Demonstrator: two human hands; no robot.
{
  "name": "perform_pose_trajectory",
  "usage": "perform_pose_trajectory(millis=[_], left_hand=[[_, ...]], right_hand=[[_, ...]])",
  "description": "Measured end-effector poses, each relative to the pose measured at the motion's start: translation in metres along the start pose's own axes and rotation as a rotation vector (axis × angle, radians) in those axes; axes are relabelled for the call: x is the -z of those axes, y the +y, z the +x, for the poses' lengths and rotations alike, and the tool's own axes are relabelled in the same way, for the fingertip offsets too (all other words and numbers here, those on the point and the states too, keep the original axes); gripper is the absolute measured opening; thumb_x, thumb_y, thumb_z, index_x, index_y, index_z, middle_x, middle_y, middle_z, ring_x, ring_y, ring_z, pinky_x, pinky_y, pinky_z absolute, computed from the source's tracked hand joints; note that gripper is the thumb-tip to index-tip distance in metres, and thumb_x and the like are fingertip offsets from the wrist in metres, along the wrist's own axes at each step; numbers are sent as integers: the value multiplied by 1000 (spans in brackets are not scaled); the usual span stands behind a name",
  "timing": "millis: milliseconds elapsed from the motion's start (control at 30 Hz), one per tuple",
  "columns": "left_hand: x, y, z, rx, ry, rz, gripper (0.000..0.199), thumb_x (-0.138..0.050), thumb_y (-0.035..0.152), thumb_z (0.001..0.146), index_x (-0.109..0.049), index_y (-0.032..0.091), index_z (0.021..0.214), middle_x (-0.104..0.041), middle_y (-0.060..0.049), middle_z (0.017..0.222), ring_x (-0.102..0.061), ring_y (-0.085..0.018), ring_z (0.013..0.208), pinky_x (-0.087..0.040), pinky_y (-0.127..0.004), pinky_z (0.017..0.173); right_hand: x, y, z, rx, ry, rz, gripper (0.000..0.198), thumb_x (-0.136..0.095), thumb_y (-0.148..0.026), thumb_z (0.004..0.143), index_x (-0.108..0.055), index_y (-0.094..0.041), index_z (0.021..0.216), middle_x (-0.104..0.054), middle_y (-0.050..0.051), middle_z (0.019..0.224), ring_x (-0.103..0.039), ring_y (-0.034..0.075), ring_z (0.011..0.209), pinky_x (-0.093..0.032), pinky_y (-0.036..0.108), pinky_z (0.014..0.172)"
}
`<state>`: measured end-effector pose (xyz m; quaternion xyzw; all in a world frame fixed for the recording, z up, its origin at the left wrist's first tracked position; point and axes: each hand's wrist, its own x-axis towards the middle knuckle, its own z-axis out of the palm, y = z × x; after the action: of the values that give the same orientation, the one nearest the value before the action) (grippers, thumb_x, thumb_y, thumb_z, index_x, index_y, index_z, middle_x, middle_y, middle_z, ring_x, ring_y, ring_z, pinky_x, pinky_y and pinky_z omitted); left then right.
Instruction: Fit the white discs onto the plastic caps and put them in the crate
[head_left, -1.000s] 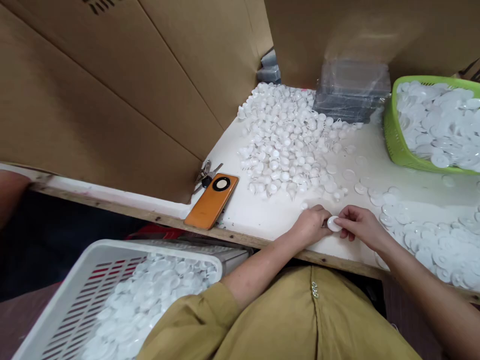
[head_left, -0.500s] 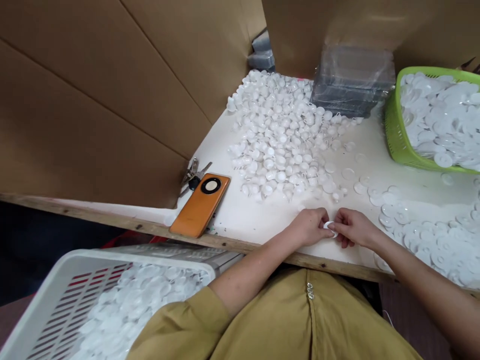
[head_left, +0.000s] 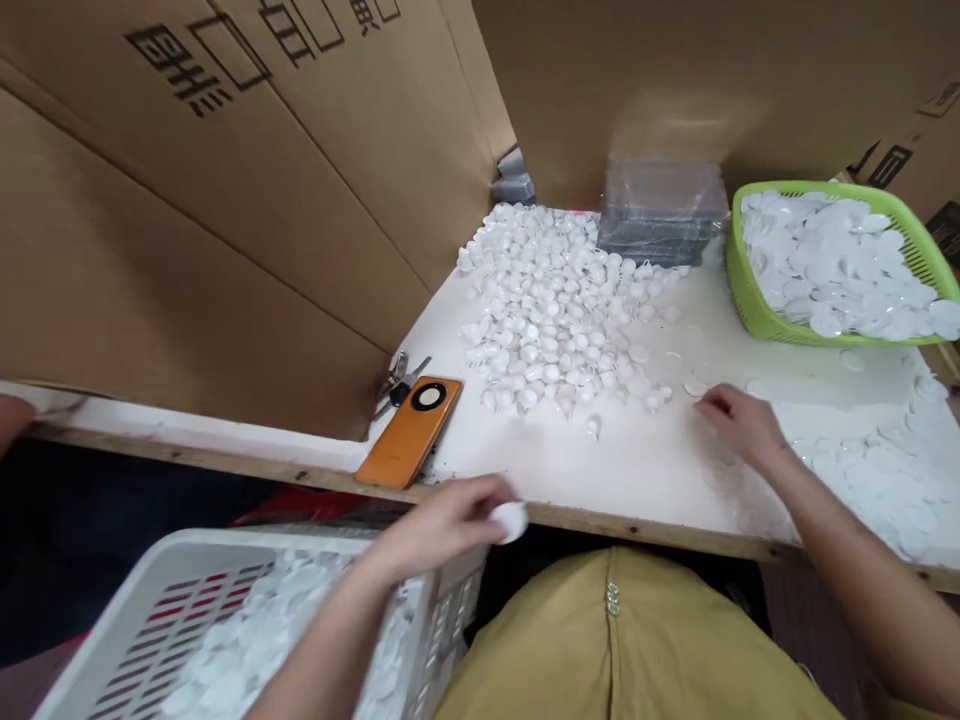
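My left hand (head_left: 450, 525) holds a small white round plastic piece (head_left: 510, 520) just off the table's front edge, above the right end of the white slatted basket (head_left: 161, 585) that is full of similar white pieces. My right hand (head_left: 739, 420) reaches over the table among loose flat white discs (head_left: 862, 470); it is blurred, and whether it holds anything I cannot tell. A heap of small white caps (head_left: 555, 310) lies in the middle of the white table (head_left: 637, 465).
A green basket (head_left: 757, 320) of white discs stands at the back right. A stack of clear plastic trays (head_left: 660, 215) sits at the back. An orange phone (head_left: 409, 430) and keys (head_left: 397, 375) lie at the left. Cardboard walls (head_left: 225, 200) enclose the table.
My hands were together on one white piece at the table's front. Now my left hand has carried it left and down towards the white basket, and my right hand has moved right to the discs.
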<state>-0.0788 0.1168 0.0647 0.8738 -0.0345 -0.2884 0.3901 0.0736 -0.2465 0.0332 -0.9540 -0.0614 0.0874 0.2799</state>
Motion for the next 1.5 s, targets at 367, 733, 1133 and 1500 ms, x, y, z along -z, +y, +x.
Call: perform_pose_trajectory(millis=[367, 733, 1133, 1500], left_hand=[[-9, -20, -33, 239, 574, 257, 29, -49, 40, 84, -67, 21, 97, -69, -5, 96, -64, -21, 89, -48, -30, 83], [-67, 48, 129, -188, 444, 288, 21, -70, 26, 76, -67, 19, 96, -59, -4, 92, -59, -18, 88, -48, -26, 77], [-64, 41, 124, -326, 323, 240, 24, -67, 31, 81, -66, 23, 104, -60, -2, 89, -59, -15, 86, -44, -23, 72], [-60, 47, 126, -327, 297, 289, 24, -64, 41, 82, -65, 23, 98, -61, 0, 86, -58, -15, 83, -40, -25, 66]], right_hand=[[20, 43, 39, -32, -60, -273, 21, -65, -40, 72, -54, -23, 76, -61, 2, 75, -57, 20, 65, -37, 30, 55], [-30, -3, -48, 136, -1, 179, 35, -48, -53, 84, -68, -24, 87, -64, 5, 84, -63, 21, 71, -47, 34, 67], [-42, -36, -49, 92, -201, 443, 34, -58, -54, 83, -70, -24, 94, -69, 3, 83, -63, 19, 69, -51, 33, 68], [-56, -52, -35, -123, -243, 720, 38, -77, -46, 65, -64, -18, 87, -63, 2, 75, -56, 16, 65, -49, 28, 58]])
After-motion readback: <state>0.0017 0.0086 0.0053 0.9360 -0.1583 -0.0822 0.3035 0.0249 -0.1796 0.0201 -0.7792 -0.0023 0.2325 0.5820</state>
